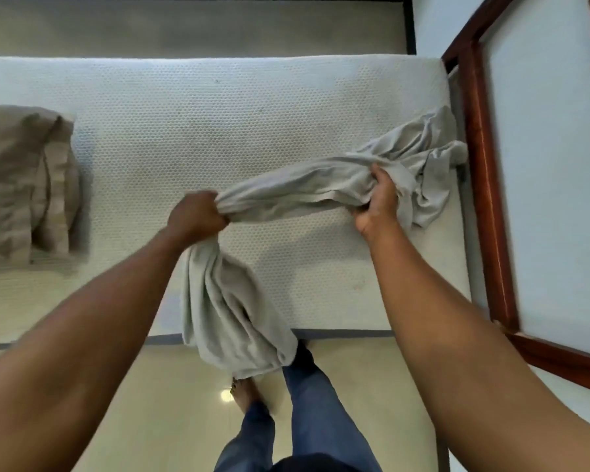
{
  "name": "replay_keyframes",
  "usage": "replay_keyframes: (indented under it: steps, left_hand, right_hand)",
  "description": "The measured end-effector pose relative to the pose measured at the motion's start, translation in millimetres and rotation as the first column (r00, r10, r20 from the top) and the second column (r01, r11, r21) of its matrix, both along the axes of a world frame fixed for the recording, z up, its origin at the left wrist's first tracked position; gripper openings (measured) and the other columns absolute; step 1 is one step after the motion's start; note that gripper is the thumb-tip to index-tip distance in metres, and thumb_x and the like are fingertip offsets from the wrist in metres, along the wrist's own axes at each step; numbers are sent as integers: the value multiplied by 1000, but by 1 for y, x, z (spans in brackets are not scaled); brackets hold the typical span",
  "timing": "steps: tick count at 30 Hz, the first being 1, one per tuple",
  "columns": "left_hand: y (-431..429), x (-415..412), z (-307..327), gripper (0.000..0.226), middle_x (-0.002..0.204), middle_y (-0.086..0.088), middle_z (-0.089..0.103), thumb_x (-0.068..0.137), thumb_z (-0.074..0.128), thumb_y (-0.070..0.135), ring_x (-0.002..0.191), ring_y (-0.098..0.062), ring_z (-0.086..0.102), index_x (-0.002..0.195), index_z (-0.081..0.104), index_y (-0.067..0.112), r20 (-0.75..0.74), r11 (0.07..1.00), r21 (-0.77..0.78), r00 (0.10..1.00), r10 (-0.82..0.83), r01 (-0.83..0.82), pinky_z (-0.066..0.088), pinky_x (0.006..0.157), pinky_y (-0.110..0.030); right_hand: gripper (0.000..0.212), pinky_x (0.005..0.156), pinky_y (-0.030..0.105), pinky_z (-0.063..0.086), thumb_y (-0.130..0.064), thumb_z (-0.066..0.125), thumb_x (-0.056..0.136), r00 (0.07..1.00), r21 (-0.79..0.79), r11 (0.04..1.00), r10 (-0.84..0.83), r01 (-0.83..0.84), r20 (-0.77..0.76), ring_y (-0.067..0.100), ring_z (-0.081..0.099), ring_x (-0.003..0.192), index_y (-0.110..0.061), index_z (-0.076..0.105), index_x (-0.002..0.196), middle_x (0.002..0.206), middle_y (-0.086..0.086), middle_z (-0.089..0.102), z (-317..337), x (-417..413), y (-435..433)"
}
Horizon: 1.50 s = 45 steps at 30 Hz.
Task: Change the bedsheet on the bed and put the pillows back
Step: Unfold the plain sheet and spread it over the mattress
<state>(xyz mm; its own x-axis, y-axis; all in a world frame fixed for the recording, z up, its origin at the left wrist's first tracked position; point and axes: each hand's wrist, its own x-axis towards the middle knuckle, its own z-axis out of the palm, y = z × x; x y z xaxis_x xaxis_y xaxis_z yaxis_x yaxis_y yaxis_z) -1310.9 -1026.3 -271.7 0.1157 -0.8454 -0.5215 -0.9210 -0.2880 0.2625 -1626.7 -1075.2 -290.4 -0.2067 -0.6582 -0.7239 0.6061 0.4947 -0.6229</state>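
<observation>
A grey bedsheet [297, 189] lies bunched into a long rope across the bare white mattress [191, 131]. My left hand [198, 214] grips the sheet in a fist near the mattress's middle, and a loose bundle of it hangs below that fist over the near edge. My right hand [378, 202] holds the sheet further right, fingers curled into the folds. The sheet's far end is crumpled at the mattress's right end. A beige pillow [24, 185] lies on the mattress at the left.
A dark red wooden frame [484, 185] with a pale panel stands right of the mattress. Beige floor [171, 403] runs below the near edge, where my legs in blue trousers [307, 413] and bare feet stand. Beyond the mattress is more beige floor.
</observation>
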Motion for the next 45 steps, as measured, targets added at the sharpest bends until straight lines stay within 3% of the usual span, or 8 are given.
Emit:
replay_keyframes:
  steps: [4,9,14,18,24,28,34,45]
  left_hand:
    - [-44,-29,59,43,92,-6,66,66,80,46,87,-26,63,95,64,18,-77,980,-195,996,34,-49,46,70,-32]
    - [-31,-34,98,40,97,2,71,68,89,36,92,-17,67,101,72,20,-565,987,-132,825,-3,-87,53,80,-32]
    - [15,56,76,76,130,-10,66,76,81,53,121,-24,63,138,56,19,-930,881,158,234,285,-446,51,99,-40]
    - [38,107,37,115,146,-14,55,56,93,56,131,-28,57,150,40,16,-942,869,296,30,334,-396,49,108,-41]
    - [79,131,1,74,117,2,72,57,93,36,115,-22,66,125,68,20,-740,904,427,587,328,32,55,94,-34]
    - [38,217,12,55,102,-16,72,65,65,49,100,-35,68,104,72,10,-340,969,-95,922,185,-229,50,79,-38]
    - [-42,281,72,28,96,-22,70,80,59,16,92,-43,66,107,60,8,-44,806,-573,988,151,-149,48,76,-42]
    - [51,314,-45,57,119,-8,70,78,77,21,112,-22,66,133,61,12,-396,985,-164,911,-115,53,50,95,-32]
  right_hand:
    - [90,85,41,46,-78,71,66,956,67,956,280,-286,85,22,57,107,-24,61,138,119,2,64,-3,63,50]
    - [33,99,35,52,-26,74,94,525,-44,523,850,-851,-47,22,65,118,-20,65,124,122,2,71,37,165,85]
    - [33,109,48,49,-29,59,103,663,-192,662,745,-724,70,28,63,125,-10,65,129,129,14,69,58,228,53]
    - [39,102,47,54,-41,53,105,781,-170,777,622,-606,59,30,69,112,-7,68,118,117,17,73,63,266,33]
    - [40,98,47,52,-37,36,107,940,-286,957,141,-49,311,33,73,90,-7,61,98,95,18,75,88,288,-4]
    - [54,105,46,48,-50,39,103,980,-274,961,13,43,199,35,64,111,-5,65,117,109,19,70,87,285,-4]
    - [67,93,49,56,-66,24,103,968,-129,966,-204,223,146,35,63,114,-17,57,135,129,19,64,44,333,14]
    - [48,97,46,51,-46,57,99,851,175,833,518,-524,82,24,60,120,-16,59,136,131,8,64,-30,462,90]
